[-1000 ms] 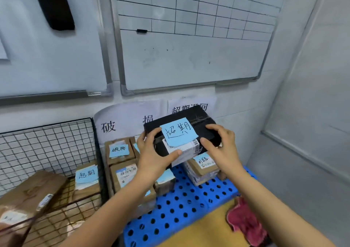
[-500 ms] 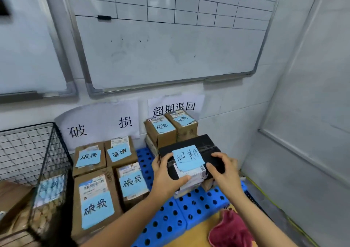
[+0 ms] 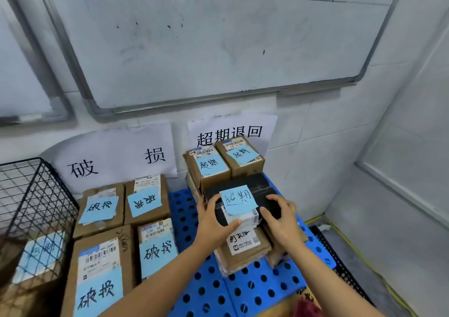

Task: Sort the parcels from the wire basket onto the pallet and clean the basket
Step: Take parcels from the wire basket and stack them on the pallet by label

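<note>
**anon1:** what's the grip like?

**anon2:** left hand (image 3: 211, 224) and right hand (image 3: 281, 224) both curl round the ends of a glossy black box (image 3: 262, 185) with a blue paper note (image 3: 239, 201), sitting atop a cardboard parcel (image 3: 243, 258) on the holed plastic pallet (image 3: 257, 290).

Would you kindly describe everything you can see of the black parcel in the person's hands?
The black parcel is a tape-wrapped box held roughly level. A blue note reading 超期 and a white barcode label sit on top. The left hand and right hand grip its ends, over a brown parcel on the blue pallet.
</note>
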